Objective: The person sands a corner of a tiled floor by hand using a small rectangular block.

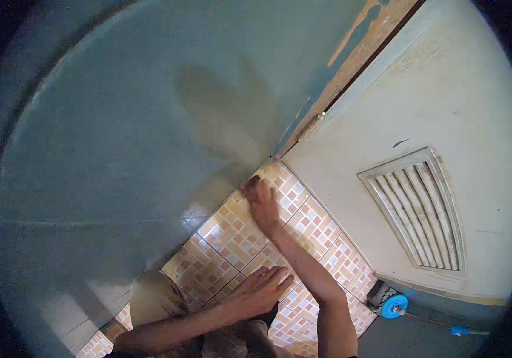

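My right hand (263, 206) reaches down to the foot of the blue-green wall (118, 131), beside the corner where the wall meets the door frame. Its fingers are closed and a little blurred around a small dark-brown thing (250, 187) that I cannot make out, pressed low at the wall's edge. Under it lies the floor of patterned orange and white tiles (226, 232). My left hand (262, 293) hovers or rests near my bent knee, fingers loosely stretched and slightly apart, with nothing in them.
On the right stands a cream door (339, 179) with a slatted vent grille (420, 212). A hinge (311, 126) sits at its edge by a frame with peeling paint (342, 77). Past the door's far end lies a bright blue disc (394, 306) beside a dark bundle (377, 293).
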A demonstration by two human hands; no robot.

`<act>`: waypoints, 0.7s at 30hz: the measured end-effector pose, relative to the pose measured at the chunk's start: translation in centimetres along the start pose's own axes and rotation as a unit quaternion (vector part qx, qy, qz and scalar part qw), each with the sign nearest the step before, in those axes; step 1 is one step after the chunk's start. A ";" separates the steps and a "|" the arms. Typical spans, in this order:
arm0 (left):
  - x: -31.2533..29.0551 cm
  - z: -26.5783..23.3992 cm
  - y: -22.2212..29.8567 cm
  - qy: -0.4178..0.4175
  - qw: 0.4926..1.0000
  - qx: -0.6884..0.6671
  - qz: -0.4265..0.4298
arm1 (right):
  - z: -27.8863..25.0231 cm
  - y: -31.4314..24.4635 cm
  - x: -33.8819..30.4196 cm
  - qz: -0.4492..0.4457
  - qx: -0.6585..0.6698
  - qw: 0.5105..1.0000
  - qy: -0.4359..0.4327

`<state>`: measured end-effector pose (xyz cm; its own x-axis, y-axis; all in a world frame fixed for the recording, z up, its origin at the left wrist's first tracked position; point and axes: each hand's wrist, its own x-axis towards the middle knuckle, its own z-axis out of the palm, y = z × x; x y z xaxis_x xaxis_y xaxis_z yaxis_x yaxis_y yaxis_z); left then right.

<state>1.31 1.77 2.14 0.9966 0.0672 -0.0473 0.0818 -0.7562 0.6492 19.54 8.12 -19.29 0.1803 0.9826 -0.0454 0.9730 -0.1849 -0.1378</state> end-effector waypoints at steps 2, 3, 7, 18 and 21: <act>-0.2 0.3 -0.2 -0.001 1.000 0.003 -0.003 | 0.4 2.0 1.2 0.050 0.020 0.996 0.068; -0.1 0.3 -0.1 0.001 1.000 0.003 0.000 | -0.6 2.8 1.9 0.086 0.084 0.991 0.066; 0.3 -0.5 0.1 -0.003 1.000 -0.003 0.001 | 0.6 2.5 2.6 0.078 0.051 0.986 0.138; 0.1 -0.4 0.4 -0.025 0.999 0.018 0.013 | 0.6 1.4 -0.4 -0.038 0.062 0.995 0.070; 0.5 0.1 0.1 -0.038 0.999 0.001 -0.021 | -0.3 4.2 1.8 0.066 0.027 0.992 0.103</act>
<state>1.81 1.68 2.13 0.9900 0.0501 -0.1318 0.1239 -0.7547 0.6442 23.97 9.11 -19.60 0.3366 0.9317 0.1364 0.9310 -0.3075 -0.1968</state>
